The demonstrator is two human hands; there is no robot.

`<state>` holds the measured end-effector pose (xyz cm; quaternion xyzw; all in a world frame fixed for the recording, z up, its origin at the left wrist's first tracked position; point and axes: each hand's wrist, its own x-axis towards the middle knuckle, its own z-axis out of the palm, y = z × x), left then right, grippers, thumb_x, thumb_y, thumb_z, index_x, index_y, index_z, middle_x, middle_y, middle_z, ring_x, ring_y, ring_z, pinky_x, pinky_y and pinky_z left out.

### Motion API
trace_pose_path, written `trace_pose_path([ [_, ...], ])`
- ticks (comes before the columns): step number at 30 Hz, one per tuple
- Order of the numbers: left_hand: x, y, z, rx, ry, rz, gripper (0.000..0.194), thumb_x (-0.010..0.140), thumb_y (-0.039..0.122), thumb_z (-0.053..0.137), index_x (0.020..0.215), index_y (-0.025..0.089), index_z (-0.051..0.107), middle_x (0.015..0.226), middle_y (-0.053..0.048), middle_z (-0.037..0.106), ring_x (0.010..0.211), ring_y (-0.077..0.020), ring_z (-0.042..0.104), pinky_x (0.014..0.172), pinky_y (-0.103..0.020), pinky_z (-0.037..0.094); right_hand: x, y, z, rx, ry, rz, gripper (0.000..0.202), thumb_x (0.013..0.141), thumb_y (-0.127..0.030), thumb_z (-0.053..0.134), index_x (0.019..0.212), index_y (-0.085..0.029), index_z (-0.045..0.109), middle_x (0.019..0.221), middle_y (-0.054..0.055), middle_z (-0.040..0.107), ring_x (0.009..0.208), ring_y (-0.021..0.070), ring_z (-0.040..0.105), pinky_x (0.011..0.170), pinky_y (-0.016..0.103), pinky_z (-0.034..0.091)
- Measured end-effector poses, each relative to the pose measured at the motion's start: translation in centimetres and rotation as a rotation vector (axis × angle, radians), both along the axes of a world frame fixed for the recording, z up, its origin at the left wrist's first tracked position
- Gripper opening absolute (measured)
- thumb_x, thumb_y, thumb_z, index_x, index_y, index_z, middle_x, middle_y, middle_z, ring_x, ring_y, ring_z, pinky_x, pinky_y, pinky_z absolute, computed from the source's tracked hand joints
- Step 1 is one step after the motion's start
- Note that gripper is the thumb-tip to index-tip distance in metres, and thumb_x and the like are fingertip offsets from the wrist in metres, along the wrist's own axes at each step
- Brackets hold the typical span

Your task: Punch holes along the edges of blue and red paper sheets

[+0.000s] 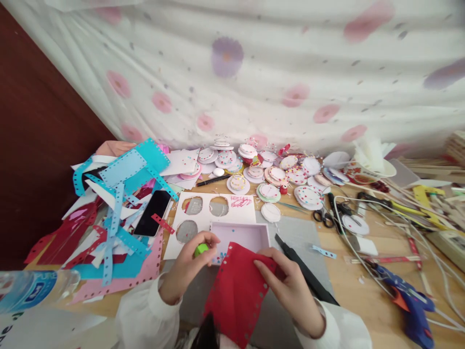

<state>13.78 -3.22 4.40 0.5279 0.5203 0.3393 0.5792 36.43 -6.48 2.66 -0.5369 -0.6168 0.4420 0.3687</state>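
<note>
My left hand [192, 264] is closed round a small bright green object [201, 249], beside the left wall of a shallow white box [267, 237]. My right hand [286, 278] pinches the upper right edge of a red sheet [240, 291] with small holes punched along its borders. The sheet hangs tilted towards me and covers the near part of the box. Small blue bits [221, 257] lie in the box's near left corner. Behind and left of the box is a white card [170, 240] with round cutouts and a red scribble.
Punched paper scraps [134, 165] and a phone [152, 213] lie at left, near a bottle [36, 288]. Stacked paper discs [269, 191] line the back. A black cutter [308, 274], scissors [323, 218], cables and a blue glue gun [410, 300] lie at right.
</note>
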Motion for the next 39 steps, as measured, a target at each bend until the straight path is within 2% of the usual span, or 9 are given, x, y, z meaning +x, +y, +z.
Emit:
trace_pose_path([
  [6, 1.9, 0.0, 0.5, 0.212, 0.227, -0.144, 0.024, 0.081, 0.034, 0.058, 0.065, 0.017, 0.051, 0.064, 0.003, 0.044, 0.063, -0.0114, 0.043, 0.060, -0.022, 0.035, 0.2, 0.0, -0.2, 0.069, 0.008, -0.002, 0.021, 0.092, -0.035, 0.050, 0.090, -0.018, 0.062, 0.075, 0.003, 0.064, 0.065, 0.0145, 0.058, 0.058, 0.022, 0.046],
  [11, 2.0, -0.2, -0.1, 0.176, 0.223, -0.091, 0.027, 0.080, 0.037, 0.058, 0.064, 0.017, 0.048, 0.060, 0.005, 0.039, 0.058, -0.0103, 0.038, 0.056, -0.021, 0.033, 3.1, -0.5, -4.1, 0.209, -0.166, -0.271, 0.032, 0.095, -0.036, 0.042, 0.069, -0.019, 0.052, 0.057, -0.003, 0.048, 0.052, 0.0128, 0.047, 0.049, 0.023, 0.040],
  [16, 1.6, -1.0, 0.1, 0.191, 0.219, -0.098, 0.023, 0.081, 0.035, 0.057, 0.067, 0.017, 0.051, 0.061, 0.004, 0.041, 0.058, -0.0106, 0.039, 0.055, -0.021, 0.032, 4.4, -0.2, -7.4, 0.290, -0.229, -0.295, 0.027, 0.090, -0.036, 0.050, 0.068, -0.020, 0.055, 0.057, -0.002, 0.048, 0.052, 0.0146, 0.045, 0.050, 0.026, 0.039],
  [19, 1.6, -1.3, 0.3, 0.277, 0.268, -0.140, 0.020, 0.082, 0.029, 0.057, 0.067, 0.017, 0.052, 0.063, 0.003, 0.046, 0.060, -0.0112, 0.042, 0.057, -0.022, 0.034, 3.2, -0.6, -6.3, 0.356, -0.228, -0.295, 0.016, 0.090, -0.028, 0.049, 0.080, -0.020, 0.058, 0.068, 0.002, 0.054, 0.061, 0.0170, 0.049, 0.059, 0.030, 0.042],
  [22, 2.0, -1.4, 0.2, 0.408, 0.321, -0.200, 0.014, 0.082, 0.021, 0.057, 0.069, 0.017, 0.054, 0.066, 0.002, 0.049, 0.064, -0.0118, 0.047, 0.061, -0.023, 0.036, 1.0, -1.6, -3.0, 0.484, -0.178, -0.268, 0.010, 0.089, -0.016, 0.047, 0.093, -0.021, 0.055, 0.087, 0.007, 0.057, 0.079, 0.0201, 0.055, 0.071, 0.035, 0.045],
  [24, 2.4, -1.4, 0.1, 0.472, 0.322, -0.226, 0.008, 0.081, 0.016, 0.056, 0.073, 0.017, 0.056, 0.070, 0.001, 0.051, 0.068, -0.0126, 0.050, 0.064, -0.023, 0.037, -0.4, -2.1, -0.8, 0.589, -0.174, -0.152, 0.020, 0.086, -0.012, 0.050, 0.102, -0.022, 0.054, 0.094, 0.008, 0.056, 0.088, 0.0219, 0.054, 0.076, 0.037, 0.045],
  [27, 2.9, -1.7, 0.1, 0.515, 0.279, -0.248, 0.009, 0.078, 0.008, 0.053, 0.077, 0.017, 0.055, 0.076, 0.000, 0.051, 0.073, -0.0134, 0.051, 0.066, -0.024, 0.039, -2.2, -2.1, 1.3, 0.555, -0.188, 0.100, 0.028, 0.085, -0.010, 0.051, 0.111, -0.022, 0.052, 0.099, 0.009, 0.056, 0.092, 0.0218, 0.054, 0.077, 0.036, 0.047],
  [32, 3.3, -2.3, -0.2, 0.516, 0.309, -0.250, 0.024, 0.063, -0.004, 0.044, 0.070, 0.018, 0.044, 0.078, 0.000, 0.047, 0.074, -0.0140, 0.049, 0.065, -0.025, 0.038, -3.8, -1.5, 1.0, 0.488, -0.257, 0.169, 0.020, 0.090, -0.018, 0.051, 0.109, -0.023, 0.057, 0.097, 0.007, 0.058, 0.088, 0.0208, 0.055, 0.076, 0.035, 0.049],
  [39, 3.5, -2.9, -1.1, 0.522, 0.435, -0.228, 0.022, 0.074, -0.003, 0.040, 0.072, 0.019, 0.043, 0.082, -0.001, 0.047, 0.073, -0.0148, 0.048, 0.064, -0.027, 0.037, -5.1, -2.3, 0.5, 0.319, -0.264, 0.041, 0.015, 0.084, -0.022, 0.061, 0.099, -0.020, 0.063, 0.086, 0.006, 0.057, 0.079, 0.0205, 0.056, 0.071, 0.035, 0.050],
])
